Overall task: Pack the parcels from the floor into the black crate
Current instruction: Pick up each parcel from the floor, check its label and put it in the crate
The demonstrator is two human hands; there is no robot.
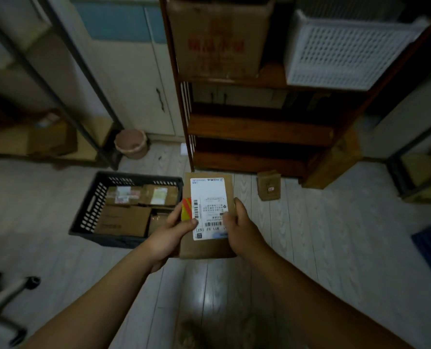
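Observation:
I hold a flat brown parcel (210, 195) with a white shipping label in front of me, above the floor. My left hand (170, 234) grips its left edge, thumb on the label. Its right edge is gripped by my right hand (239, 224). The black crate (91, 210) stands on the floor just left of the parcel and holds several brown parcels (124, 220). A small brown parcel (269, 185) stands on the floor to the right, in front of the shelf.
A dark wooden shelf unit (257, 127) stands straight ahead, with a cardboard box (218, 36) and a white basket (347, 49) on it. A pink bin (132, 143) is by the cabinet. Metal racks flank both sides. Chair legs (10, 293) lie at lower left.

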